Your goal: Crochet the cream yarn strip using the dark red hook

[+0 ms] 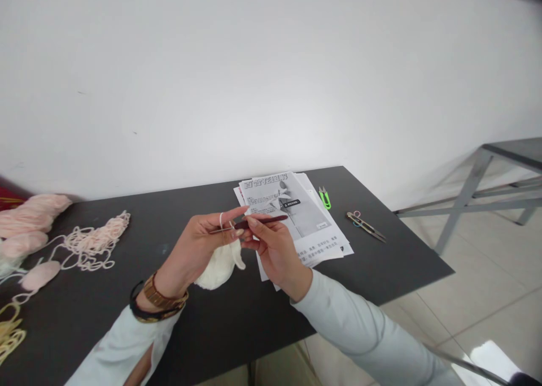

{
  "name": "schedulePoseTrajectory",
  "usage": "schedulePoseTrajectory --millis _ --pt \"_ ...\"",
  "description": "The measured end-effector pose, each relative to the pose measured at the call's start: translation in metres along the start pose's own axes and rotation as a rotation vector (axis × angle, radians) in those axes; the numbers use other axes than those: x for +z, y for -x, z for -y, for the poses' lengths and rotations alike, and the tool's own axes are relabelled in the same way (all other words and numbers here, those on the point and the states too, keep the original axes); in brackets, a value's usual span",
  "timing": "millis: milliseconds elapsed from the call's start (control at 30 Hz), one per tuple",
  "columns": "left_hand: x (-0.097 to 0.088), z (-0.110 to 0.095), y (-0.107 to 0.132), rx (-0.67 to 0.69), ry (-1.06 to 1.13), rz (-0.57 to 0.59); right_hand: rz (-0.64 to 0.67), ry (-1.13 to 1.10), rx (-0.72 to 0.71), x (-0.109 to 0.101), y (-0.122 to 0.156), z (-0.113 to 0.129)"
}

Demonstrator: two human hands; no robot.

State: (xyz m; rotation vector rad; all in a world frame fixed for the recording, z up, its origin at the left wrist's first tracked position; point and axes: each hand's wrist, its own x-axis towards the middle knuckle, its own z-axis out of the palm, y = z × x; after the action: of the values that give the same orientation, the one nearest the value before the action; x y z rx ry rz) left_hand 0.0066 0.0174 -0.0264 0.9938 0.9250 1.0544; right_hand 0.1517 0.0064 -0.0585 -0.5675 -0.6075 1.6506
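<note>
Against the white wall, our black table [381, 256] carries loose pink yarn [97, 240] at frame left. At centre our left hand [198, 246] pinches the white crocheted piece [217, 268], seemingly soft, light and squashable, a strand looped over the forefinger. Our right hand [276, 251], fingers curled, grips the stiff, slim crochet hook [263, 220] by its dark-red handle, likely the surest hold, before the printed sheets [315, 231].

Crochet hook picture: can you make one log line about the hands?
left hand: holds white yarn piece, strand over finger | right hand: pinches crochet hook | nearby: printed sheets, pink yarn | surface: black table
</note>
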Motion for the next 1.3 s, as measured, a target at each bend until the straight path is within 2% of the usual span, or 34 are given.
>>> schedulePoseTrajectory --millis 200,367,500,700,867,1000,1167,1300 --pt "-0.0050 -0.0019 -0.0002 -0.050 -0.044 0.062 -0.007 0.006 -0.005 -0.0005 0.0010 -0.0014" --pt "-0.0027 0.0030 -0.0029 -0.030 0.054 0.041 -0.003 -0.074 0.063 -0.0021 -0.0025 -0.0003" --pt "0.0014 -0.0008 -0.0019 -0.009 0.085 0.051 0.019 -0.117 0.086 -0.0018 -0.0016 0.0022" --pt "0.0021 -0.0043 -0.0002 -0.062 0.163 0.056 0.041 -0.124 0.104 -0.0038 -0.0025 0.0017" --pt "0.0021 0.0013 0.0006 -0.004 0.083 -0.002 0.012 -0.084 0.072 -0.0055 -0.0046 -0.0005" --pt "0.0024 0.0013 0.0014 -0.025 0.004 -0.057 0.004 -0.055 0.023 -0.0059 -0.0054 -0.0006" --pt "0.0025 0.0002 0.0014 -0.032 0.007 -0.016 0.006 -0.038 0.013 -0.0059 -0.0059 0.0012" --pt "0.0037 0.0000 0.0011 0.008 0.006 -0.029 0.035 -0.056 0.053 -0.0062 -0.0066 0.0039"
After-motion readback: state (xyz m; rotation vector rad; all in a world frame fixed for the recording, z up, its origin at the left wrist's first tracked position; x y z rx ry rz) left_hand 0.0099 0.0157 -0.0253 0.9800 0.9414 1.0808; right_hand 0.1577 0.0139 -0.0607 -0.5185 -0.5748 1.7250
